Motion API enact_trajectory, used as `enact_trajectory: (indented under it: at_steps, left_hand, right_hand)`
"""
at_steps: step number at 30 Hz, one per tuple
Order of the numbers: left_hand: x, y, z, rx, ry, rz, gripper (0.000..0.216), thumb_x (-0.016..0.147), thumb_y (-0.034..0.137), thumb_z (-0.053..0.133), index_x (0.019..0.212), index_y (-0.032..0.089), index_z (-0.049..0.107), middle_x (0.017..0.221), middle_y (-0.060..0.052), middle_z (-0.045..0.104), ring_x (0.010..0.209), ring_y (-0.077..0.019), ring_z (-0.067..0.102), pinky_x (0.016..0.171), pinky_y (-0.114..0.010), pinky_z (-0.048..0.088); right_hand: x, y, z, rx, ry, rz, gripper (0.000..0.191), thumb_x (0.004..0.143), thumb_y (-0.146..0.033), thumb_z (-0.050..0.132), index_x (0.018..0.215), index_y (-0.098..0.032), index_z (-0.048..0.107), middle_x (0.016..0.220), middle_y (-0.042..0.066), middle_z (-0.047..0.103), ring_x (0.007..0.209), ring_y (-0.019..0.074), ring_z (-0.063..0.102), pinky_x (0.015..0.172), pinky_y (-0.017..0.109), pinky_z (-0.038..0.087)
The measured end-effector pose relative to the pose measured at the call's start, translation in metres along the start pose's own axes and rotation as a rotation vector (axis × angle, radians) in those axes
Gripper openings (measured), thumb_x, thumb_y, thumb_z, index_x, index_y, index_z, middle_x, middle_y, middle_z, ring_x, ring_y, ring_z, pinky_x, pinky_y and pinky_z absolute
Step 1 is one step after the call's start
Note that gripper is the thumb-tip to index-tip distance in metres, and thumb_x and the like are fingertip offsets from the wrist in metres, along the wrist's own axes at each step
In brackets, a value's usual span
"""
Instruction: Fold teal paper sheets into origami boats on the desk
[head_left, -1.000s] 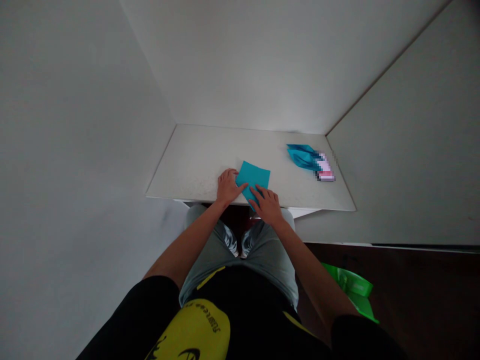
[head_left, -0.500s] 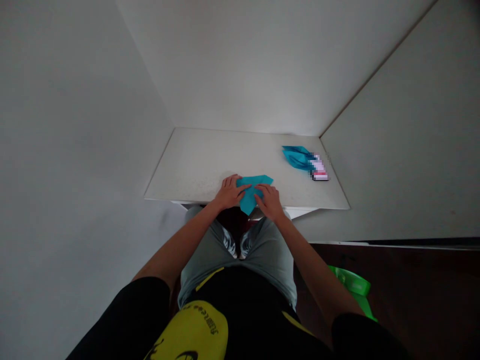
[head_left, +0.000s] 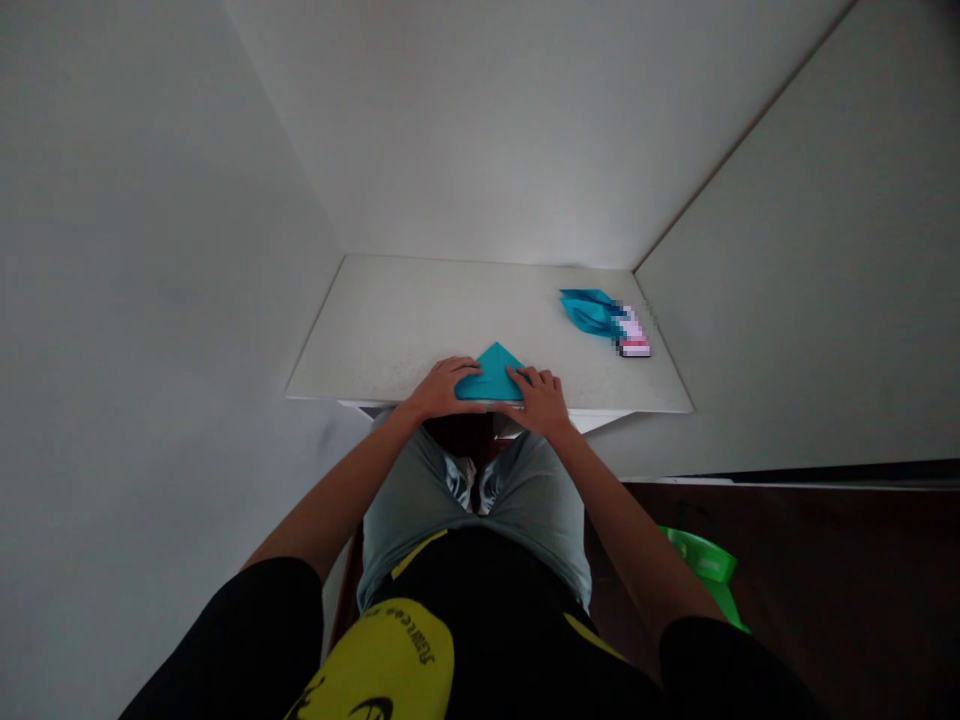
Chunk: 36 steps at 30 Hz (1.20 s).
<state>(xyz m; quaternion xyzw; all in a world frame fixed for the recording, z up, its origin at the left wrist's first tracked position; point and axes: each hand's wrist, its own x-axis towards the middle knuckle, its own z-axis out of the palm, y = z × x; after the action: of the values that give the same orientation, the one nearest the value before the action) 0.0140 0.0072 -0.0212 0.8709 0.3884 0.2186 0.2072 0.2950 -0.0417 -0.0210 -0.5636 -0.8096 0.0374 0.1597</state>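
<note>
A blue paper sheet (head_left: 493, 375), folded into a triangle with its tip pointing away from me, lies at the near edge of a small white table (head_left: 420, 310). My left hand (head_left: 442, 388) lies flat on its left corner, fingers stretched out. My right hand (head_left: 541, 400) presses flat on its right corner, fingers also extended. Both hands rest on the paper and hold nothing up.
A second folded blue paper piece (head_left: 589, 308) lies at the table's far right beside a small blurred object (head_left: 634, 335). White walls close in on the left, back and right. A green object (head_left: 701, 568) sits on the dark floor to my right.
The paper was a flat square lying diagonally; both hands folded it over into a triangle and now press it down at the table's near edge.
</note>
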Motion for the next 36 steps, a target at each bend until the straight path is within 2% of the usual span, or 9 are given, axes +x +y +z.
enact_trajectory:
  at_steps: [11,15,19,23,26,28,30,32,36]
  left_hand:
    - [-0.002,-0.005,-0.001,-0.090,0.025,-0.029,0.043,0.096,0.048,0.068,0.130,0.024,0.078,0.147,-0.009,0.074,0.148,-0.0295,0.062,0.132,-0.056,0.040]
    - [0.002,-0.003,0.000,-0.124,0.057,-0.147,0.037,0.103,0.045,0.059,0.126,0.026,0.080,0.139,-0.007,0.079,0.142,-0.0279,0.067,0.129,-0.053,0.044]
    - [0.004,0.004,0.002,-0.092,0.139,-0.285,0.038,0.103,0.044,0.062,0.132,0.023,0.077,0.135,-0.009,0.080,0.128,-0.0280,0.074,0.121,-0.048,0.053]
    - [0.002,0.019,0.003,0.065,0.192,-0.214,0.043,0.105,0.034,0.059,0.146,0.024,0.070,0.155,-0.010,0.068,0.149,-0.0292,0.058,0.127,-0.050,0.045]
    - [-0.001,0.032,0.009,0.164,0.084,-0.091,0.046,0.106,0.020,0.048,0.145,0.032,0.071,0.162,-0.003,0.062,0.162,-0.0268,0.044,0.134,-0.055,0.033]
    - [-0.003,0.038,0.014,0.189,-0.001,-0.028,0.054,0.106,0.015,0.043,0.152,0.032,0.066,0.165,-0.002,0.060,0.164,-0.0254,0.041,0.136,-0.056,0.028]
    - [-0.008,0.042,0.020,0.203,-0.035,-0.008,0.056,0.108,0.019,0.041,0.160,0.025,0.058,0.170,-0.006,0.054,0.166,-0.0259,0.039,0.137,-0.056,0.026]
    - [-0.013,0.041,0.022,0.209,-0.050,0.008,0.058,0.111,0.033,0.043,0.166,0.017,0.049,0.175,-0.012,0.046,0.167,-0.0279,0.036,0.138,-0.054,0.025]
    - [-0.024,0.032,0.018,0.219,-0.047,0.017,0.081,0.108,0.058,0.052,0.171,0.009,0.038,0.179,-0.019,0.034,0.168,-0.0325,0.032,0.139,-0.051,0.025]
  right_hand:
    - [0.003,0.016,-0.016,0.054,-0.100,-0.045,0.056,0.108,-0.062,0.056,0.148,-0.026,0.071,0.137,0.015,0.072,0.119,0.0361,0.063,0.102,0.052,0.051]
    - [0.013,0.023,-0.018,0.125,-0.113,-0.033,0.043,0.113,-0.048,0.050,0.136,-0.024,0.077,0.126,0.013,0.076,0.113,0.0323,0.068,0.101,0.048,0.053]
    - [0.021,0.018,-0.017,0.142,-0.024,0.060,0.038,0.111,-0.039,0.052,0.136,-0.023,0.074,0.124,0.014,0.078,0.114,0.0327,0.069,0.103,0.049,0.052]
    - [0.020,-0.003,-0.012,0.041,0.112,0.098,0.039,0.106,-0.027,0.057,0.141,-0.024,0.073,0.143,0.017,0.071,0.128,0.0376,0.062,0.112,0.056,0.045]
    - [0.015,-0.019,-0.002,0.058,0.060,-0.008,0.044,0.103,-0.016,0.054,0.140,-0.029,0.074,0.150,0.012,0.070,0.134,0.0348,0.062,0.118,0.057,0.043]
    - [0.010,-0.027,0.008,0.098,0.009,-0.060,0.049,0.104,-0.014,0.049,0.145,-0.029,0.071,0.152,0.011,0.070,0.137,0.0326,0.063,0.120,0.056,0.045]
    - [0.003,-0.030,0.015,0.127,-0.013,-0.082,0.053,0.107,-0.017,0.042,0.155,-0.025,0.064,0.159,0.011,0.065,0.147,0.0308,0.059,0.125,0.057,0.044]
    - [-0.007,-0.027,0.018,0.131,-0.011,-0.092,0.054,0.112,-0.025,0.040,0.164,-0.021,0.054,0.168,0.012,0.056,0.157,0.0303,0.051,0.131,0.058,0.039]
    - [-0.027,-0.006,0.014,0.109,0.005,-0.089,0.074,0.111,-0.052,0.050,0.175,-0.018,0.034,0.177,0.017,0.042,0.165,0.0348,0.040,0.135,0.061,0.031]
